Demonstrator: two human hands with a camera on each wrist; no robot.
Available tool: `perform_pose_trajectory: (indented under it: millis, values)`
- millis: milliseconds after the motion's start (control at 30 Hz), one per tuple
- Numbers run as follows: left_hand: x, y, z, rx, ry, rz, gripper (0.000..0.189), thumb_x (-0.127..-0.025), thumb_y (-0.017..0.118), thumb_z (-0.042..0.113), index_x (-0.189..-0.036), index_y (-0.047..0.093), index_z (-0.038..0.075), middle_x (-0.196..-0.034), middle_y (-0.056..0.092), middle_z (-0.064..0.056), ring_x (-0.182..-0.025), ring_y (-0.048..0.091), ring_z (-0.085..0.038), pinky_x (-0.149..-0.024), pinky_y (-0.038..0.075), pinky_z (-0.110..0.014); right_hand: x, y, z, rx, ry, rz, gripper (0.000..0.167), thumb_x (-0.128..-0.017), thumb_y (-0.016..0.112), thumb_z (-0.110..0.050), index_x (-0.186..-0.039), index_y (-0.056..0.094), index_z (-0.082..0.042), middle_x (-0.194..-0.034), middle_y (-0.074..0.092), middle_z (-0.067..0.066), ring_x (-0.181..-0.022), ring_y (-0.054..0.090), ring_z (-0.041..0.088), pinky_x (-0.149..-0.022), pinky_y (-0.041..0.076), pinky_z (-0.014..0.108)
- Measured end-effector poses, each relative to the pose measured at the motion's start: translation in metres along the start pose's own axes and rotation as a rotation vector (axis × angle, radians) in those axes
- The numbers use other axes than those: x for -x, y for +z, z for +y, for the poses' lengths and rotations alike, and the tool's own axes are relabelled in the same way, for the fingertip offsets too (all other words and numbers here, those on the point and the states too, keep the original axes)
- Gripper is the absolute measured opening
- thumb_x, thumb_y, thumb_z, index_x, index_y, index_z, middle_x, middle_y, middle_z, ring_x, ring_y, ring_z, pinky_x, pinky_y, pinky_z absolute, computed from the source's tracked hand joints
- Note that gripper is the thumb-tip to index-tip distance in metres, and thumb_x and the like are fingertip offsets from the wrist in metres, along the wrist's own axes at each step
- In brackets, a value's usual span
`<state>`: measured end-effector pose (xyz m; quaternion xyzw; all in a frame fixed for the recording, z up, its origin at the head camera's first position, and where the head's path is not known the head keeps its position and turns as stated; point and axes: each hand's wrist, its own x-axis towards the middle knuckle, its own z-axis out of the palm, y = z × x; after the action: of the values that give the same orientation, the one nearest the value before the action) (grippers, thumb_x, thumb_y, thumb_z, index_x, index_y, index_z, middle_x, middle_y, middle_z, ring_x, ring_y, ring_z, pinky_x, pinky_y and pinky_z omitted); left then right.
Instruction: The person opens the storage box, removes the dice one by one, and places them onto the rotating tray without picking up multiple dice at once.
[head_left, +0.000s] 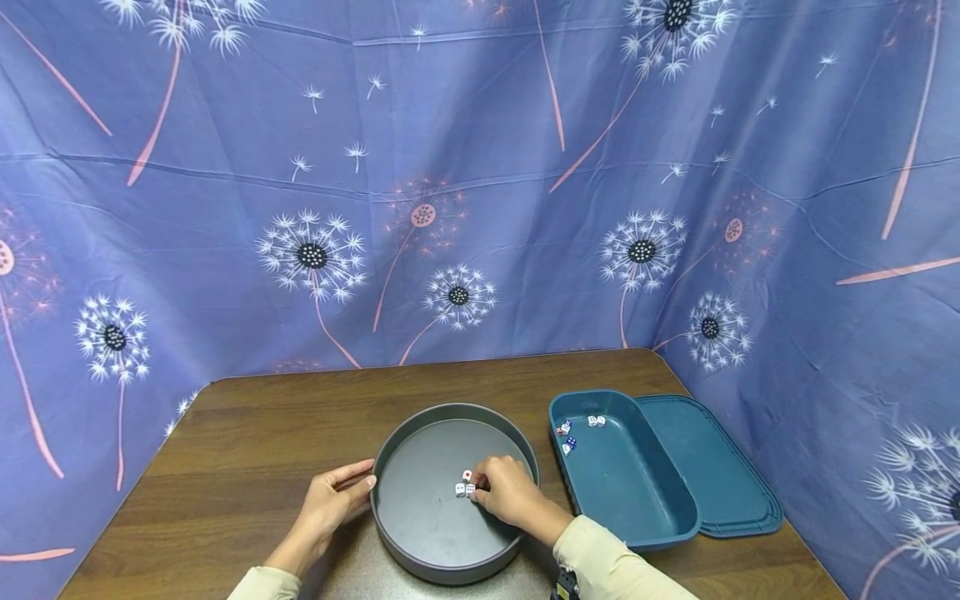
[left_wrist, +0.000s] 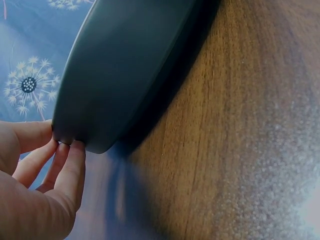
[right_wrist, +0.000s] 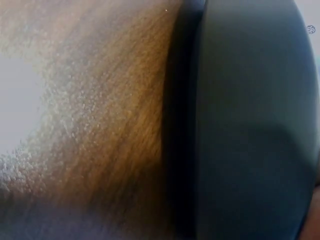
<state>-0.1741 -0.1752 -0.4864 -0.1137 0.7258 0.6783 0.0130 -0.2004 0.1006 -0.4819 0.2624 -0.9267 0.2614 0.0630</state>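
A round dark grey pan (head_left: 427, 533) sits on the wooden table. My left hand (head_left: 322, 508) is at its left side, extended fingers touching the outer wall near the rim; in the left wrist view its fingertips (left_wrist: 76, 150) rest against that wall. Inside the pan, my right hand (head_left: 508, 492) has its fingers curled and pinches a white die (head_left: 471, 489) at the fingertips. Beside it lie another white die (head_left: 460, 490) and a white die with a red dot (head_left: 467, 475). In the right wrist view the pan's wall (right_wrist: 250, 100) hides nearly all of the hand.
To the right stands a teal rectangular container (head_left: 630, 492) with several white and blue dice (head_left: 571, 443) toward its far left. Its teal lid (head_left: 712, 467) lies alongside on the right. A blue dandelion-print cloth (head_left: 480, 167) hangs behind the table (head_left: 300, 417).
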Motion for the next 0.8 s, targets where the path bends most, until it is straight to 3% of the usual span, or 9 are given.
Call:
perform_pose_trajectory:
  millis: [400,633,800]
  values:
    - [0.0,-0.001,-0.001,-0.011,0.004,0.001,0.036,-0.086,0.066,-0.003,-0.121,0.06,-0.01,-0.117,0.064,-0.024,-0.096,0.066,-0.023,-0.079,0.058,-0.027,-0.009,-0.021,-0.002,-0.03,-0.002,0.024,0.009,-0.076,0.079,-0.009,-0.08,0.072,-0.007,-0.073,0.067,-0.002,-0.068,0.06,0.008,-0.06,0.05,0.022]
    - [-0.001,0.0,0.0,-0.012,0.009,-0.002,0.035,-0.086,0.065,-0.003,-0.121,0.06,-0.01,-0.116,0.065,-0.023,-0.094,0.066,-0.021,-0.079,0.058,-0.026,-0.021,-0.054,0.002,-0.154,0.027,0.082,0.01,-0.079,0.077,-0.01,-0.087,0.073,-0.005,-0.076,0.068,-0.001,-0.068,0.061,0.01,-0.059,0.049,0.02]
    - [0.0,-0.001,0.001,-0.026,0.005,-0.006,0.036,-0.086,0.066,-0.002,-0.121,0.06,-0.01,-0.116,0.064,-0.024,-0.096,0.066,-0.023,-0.08,0.058,-0.028,-0.027,-0.084,0.014,-0.217,0.113,0.14,0.012,-0.079,0.077,-0.011,-0.088,0.073,-0.004,-0.074,0.068,-0.001,-0.065,0.06,0.008,-0.058,0.051,0.02]
